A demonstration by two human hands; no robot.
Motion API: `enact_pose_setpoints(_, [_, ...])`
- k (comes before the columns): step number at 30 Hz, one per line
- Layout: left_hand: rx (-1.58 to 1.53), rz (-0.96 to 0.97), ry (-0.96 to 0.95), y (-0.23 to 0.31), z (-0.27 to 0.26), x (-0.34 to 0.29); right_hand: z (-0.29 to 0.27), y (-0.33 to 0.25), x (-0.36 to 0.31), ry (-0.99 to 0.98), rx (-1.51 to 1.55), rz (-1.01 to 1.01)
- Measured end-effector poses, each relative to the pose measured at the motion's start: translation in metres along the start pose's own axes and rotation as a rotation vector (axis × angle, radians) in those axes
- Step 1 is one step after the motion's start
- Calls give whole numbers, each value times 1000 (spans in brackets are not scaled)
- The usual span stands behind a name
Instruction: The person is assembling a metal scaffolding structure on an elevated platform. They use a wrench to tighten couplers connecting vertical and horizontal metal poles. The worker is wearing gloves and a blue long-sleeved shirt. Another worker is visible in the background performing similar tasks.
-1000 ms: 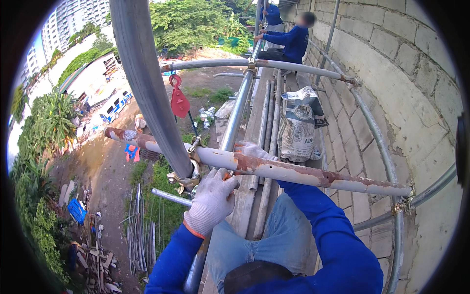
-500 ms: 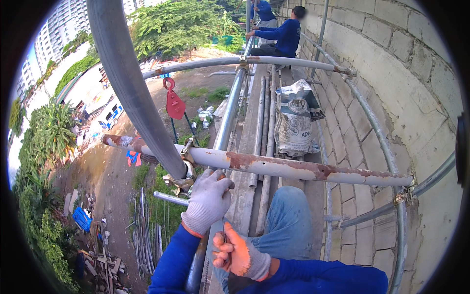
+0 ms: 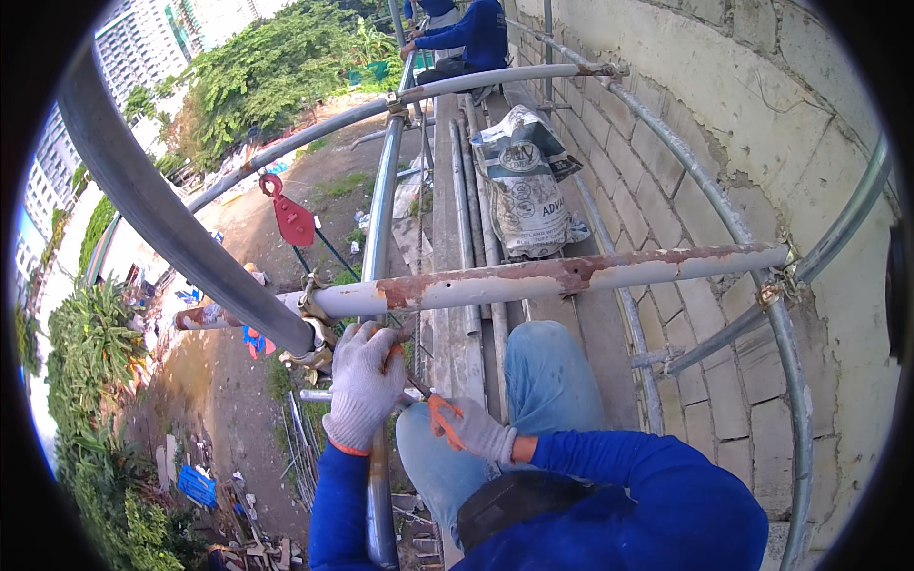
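Note:
My left hand (image 3: 367,385), in a pale knit glove with an orange-edged cuff, is curled beside the brass-coloured pipe clamp (image 3: 319,344), just below the rust-patched horizontal pipe (image 3: 533,279). Its fingers are bent, and what lies under them is hidden. Lower and to the right, my right hand (image 3: 471,428), in a grey and orange glove, is closed on a slim dark metal tool (image 3: 417,384). The tool's far end reaches my left hand; its head cannot be made out. A thick grey pipe (image 3: 181,209) slants into the clamp from the upper left.
A cement bag (image 3: 524,190) stands on the planks (image 3: 446,228) beside long loose pipes (image 3: 481,209). A red pulley block (image 3: 293,221) hangs at left over the ground far below. A block wall (image 3: 724,324) rises on the right. Co-workers in blue (image 3: 476,36) sit farther along.
My view has shifted right and down. My right hand has turned and moved to the right of my left hand, with the metal tool now showing between them. My left hand stays by the clamp.

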State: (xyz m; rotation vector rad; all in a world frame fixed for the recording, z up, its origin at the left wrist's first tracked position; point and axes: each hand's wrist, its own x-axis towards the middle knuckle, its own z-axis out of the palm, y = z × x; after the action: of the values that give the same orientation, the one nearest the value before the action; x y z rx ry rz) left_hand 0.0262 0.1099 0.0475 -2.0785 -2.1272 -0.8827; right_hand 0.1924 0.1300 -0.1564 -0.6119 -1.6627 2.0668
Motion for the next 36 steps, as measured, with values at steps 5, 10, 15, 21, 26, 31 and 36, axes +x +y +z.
enact_pose_setpoints(5, [16,-10,17,3,-1,1,-91,-54,60,-16,-881,-275])
enact_pose_setpoints(10, [37,-39,-1,3,1,2,-134,-106,178,-215,-753,-642])
enact_pose_setpoints(15, [22,-66,31,3,1,4,-134,-104,256,-300,-1145,-1136])
enact_pose_setpoints(21, [28,-88,18,7,0,6,-62,2,149,-379,-320,-296])
enact_pose_setpoints(26, [116,-5,-1,5,2,5,55,-22,15,-277,673,411])
enact_pose_setpoints(31, [-43,-35,-3,2,4,6,81,-106,-40,-348,1536,601])
enact_pose_setpoints(36, [-10,-19,-12,3,2,2,94,-81,-32,-287,1237,424])
